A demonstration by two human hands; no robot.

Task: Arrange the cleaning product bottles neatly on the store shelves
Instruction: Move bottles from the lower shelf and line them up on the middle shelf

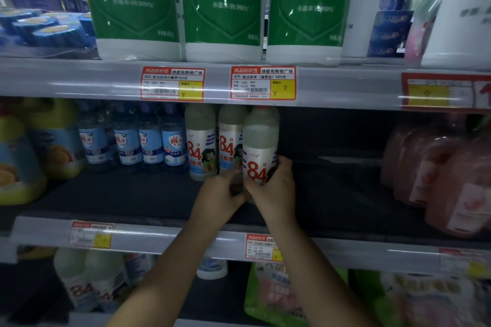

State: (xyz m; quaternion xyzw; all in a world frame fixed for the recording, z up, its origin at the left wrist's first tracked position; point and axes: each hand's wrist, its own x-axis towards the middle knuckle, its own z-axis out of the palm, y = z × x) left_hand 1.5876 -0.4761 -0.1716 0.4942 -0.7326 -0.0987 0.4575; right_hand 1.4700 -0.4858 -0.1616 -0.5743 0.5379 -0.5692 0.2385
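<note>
The right hand (273, 188) curls its fingers (283, 164) round the lower part of a white bottle (261, 146) marked 84 in red, thumb on the label side, holding it upright on the dark middle shelf (132, 194). The left hand (218, 194) reaches in beside it, its fingers bent round the base of the same bottle or of the one just behind; which one it grips cannot be told. Both bare forearms come up from the bottom edge of the view.

Counting that bottle, three white 84 bottles stand together here: the held one in front, a second (230, 138) touching it behind on the left, and a third (200, 141) just beside that. Left of them stands a row of four blue bottles (151, 138) that can be counted at the front, then two large yellow and blue jugs (24, 156). To the right the shelf runs dark, and well apart stand pink bottles (435, 167), blurred, at least three.

On the top shelf three big green disinfectant bottles (223, 5) stand side by side. Two red and yellow price tags (263, 83) sit on the rail below them, with a third tag partly seen at the far right. On the bottom shelf two more white 84 bottles (87, 279) show at the left and a green pouch (268, 297) near the middle
</note>
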